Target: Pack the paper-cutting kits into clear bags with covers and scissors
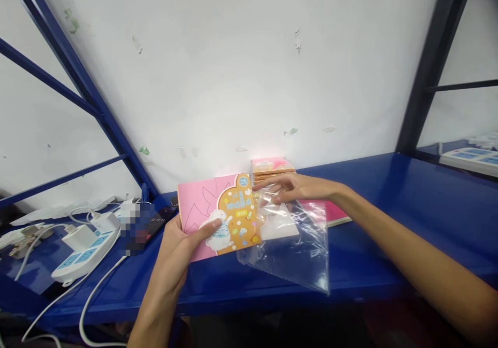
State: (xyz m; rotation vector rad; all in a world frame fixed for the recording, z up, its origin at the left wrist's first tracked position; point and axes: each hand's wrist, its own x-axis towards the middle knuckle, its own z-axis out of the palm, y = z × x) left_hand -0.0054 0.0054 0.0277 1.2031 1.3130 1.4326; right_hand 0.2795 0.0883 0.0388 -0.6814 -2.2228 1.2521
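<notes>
My left hand (184, 244) grips a pink and orange booklet (237, 218) by its left side, thumb across the front cover. The cover carries a white cartoon animal and is tilted toward me. At the booklet's right edge, my right hand (290, 186) has its fingers bent around the top of a clear plastic bag (299, 260). The bag hangs down below that hand and overlaps the front edge of the blue shelf. Behind or within the clear film shows a white card (278, 226); I cannot tell which.
Against the wall stands a stack of similar booklets (272, 165). A pink booklet (336, 213) lies under my right forearm. To the left are a power strip (83, 254) with chargers, white cables (87, 306) and a phone (155, 223). Blue posts (78, 73) frame the shelf (373, 187).
</notes>
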